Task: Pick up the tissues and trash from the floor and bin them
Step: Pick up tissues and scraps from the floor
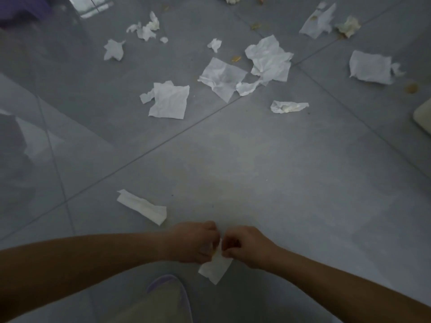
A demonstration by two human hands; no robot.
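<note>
On the grey tiled floor [268, 159], the leftmost piece of litter near the person is a folded strip of tissue [142, 206], lying flat just up and left of the left hand [193, 243]. That hand is curled, its fingers [210, 251] pressed together on the upper edge of a small white tissue [215, 268] that hangs down between both hands; something yellowish shows at the pinch, too small to tell what it is. The right hand [247, 247] meets the left almost knuckle to knuckle, its fingers also closed on the same tissue from the other side. Both forearms are bare and reach in from the bottom corners. Farther off, across the upper half of the view, loose tissues lie scattered: a small crumpled one [113, 50] at the far left, a torn cluster [146, 27] beside it, a flat square sheet [169, 100] nearer the middle, then another creased sheet [221, 76] touching a larger rumpled one [270, 59]. A small twisted wad [288, 106] lies apart below these, and a broad sheet [370, 67] lies well off to the right, with two more pieces [320, 21] near the top edge. Small brownish scraps [411, 87] dot the floor among them.
</note>
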